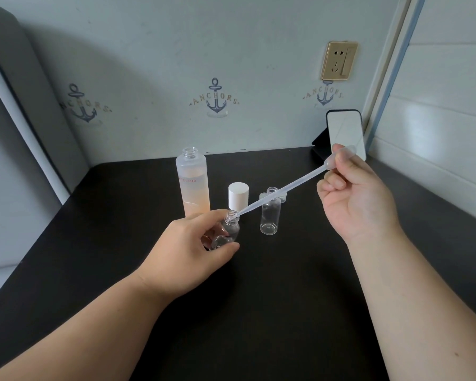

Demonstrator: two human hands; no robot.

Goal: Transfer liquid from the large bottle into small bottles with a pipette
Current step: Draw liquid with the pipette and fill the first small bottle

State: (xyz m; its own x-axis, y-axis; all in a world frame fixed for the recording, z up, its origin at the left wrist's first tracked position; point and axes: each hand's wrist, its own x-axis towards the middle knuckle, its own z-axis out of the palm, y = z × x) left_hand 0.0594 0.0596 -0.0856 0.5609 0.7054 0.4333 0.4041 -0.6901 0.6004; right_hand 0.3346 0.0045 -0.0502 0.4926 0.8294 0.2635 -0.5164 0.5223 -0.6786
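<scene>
- My left hand [193, 243] wraps around a small clear bottle [227, 229], fingers and thumb curled on its sides. I hold it tilted, just in front of the large bottle [193, 185], near the middle of the black table [272, 298].
- The small bottle looks like thin plastic, so I think it is very light and may squash if I squeeze hard. Holding it low on the body feels right, because the open neck stays free.
- My right hand [355, 193] pinches the bulb end of the pipette [280, 189] between thumb and fingers. The long thin tube slants down to the left, and its tip sits right at the small bottle's mouth.
- The pipette looks soft and bendy. One hard pinch on the bulb will push drops out fast, so a gentle squeeze is best.
- I can't tell for sure if there is liquid in the tube; it is too see-through.
- The large bottle stands open toward the back edge of the table, part full of peach liquid. It looks heavier and smooth, so I would grab it around the middle.
- Its white cap [238, 195] stands beside it.
- A second small bottle [270, 213] stands open and looks empty, just right of the cap.
</scene>
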